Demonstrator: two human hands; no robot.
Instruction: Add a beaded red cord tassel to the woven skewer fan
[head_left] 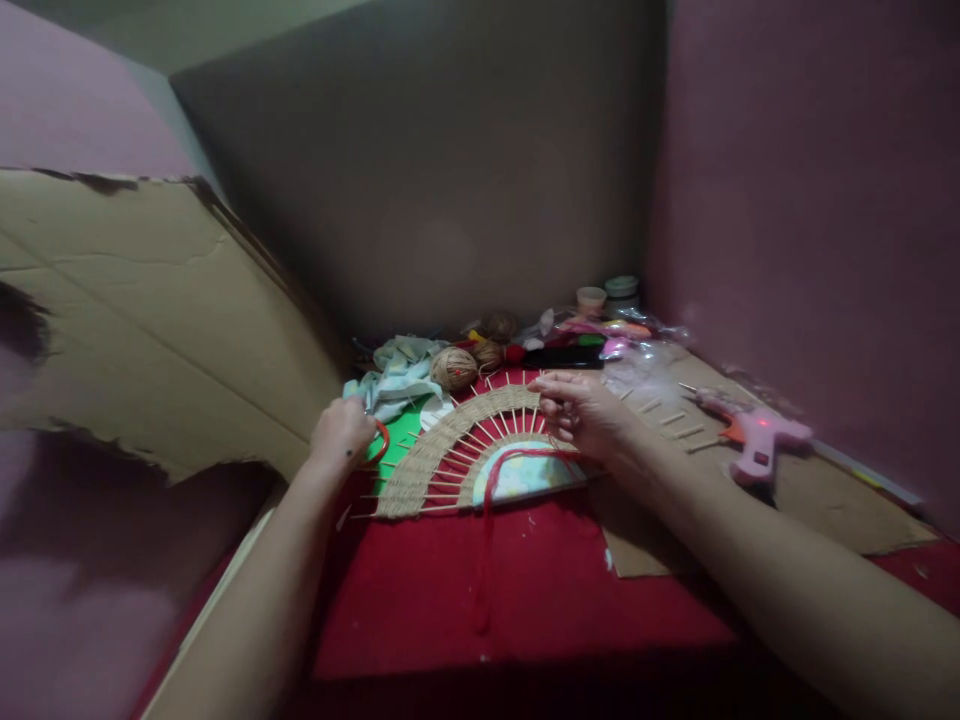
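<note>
A half-round fan shape of thin sticks with a woven twine band lies on the red cloth. Its inner half-circle is pale blue and patterned. My left hand is closed at the fan's left side, around a pair of scissors with an orange handle loop; the blades are hidden. Over the upper right of the band, my right hand is closed with fingertips pinched; what they hold is too small to make out. Red yarn runs from beneath this hand across the half-circle and down the cloth.
Twine balls and a crumpled light-blue cloth lie behind the fan. A pink glue gun rests on flat cardboard at right. Plastic wrapping and small tubs stand farther back. A large torn cardboard sheet leans at left.
</note>
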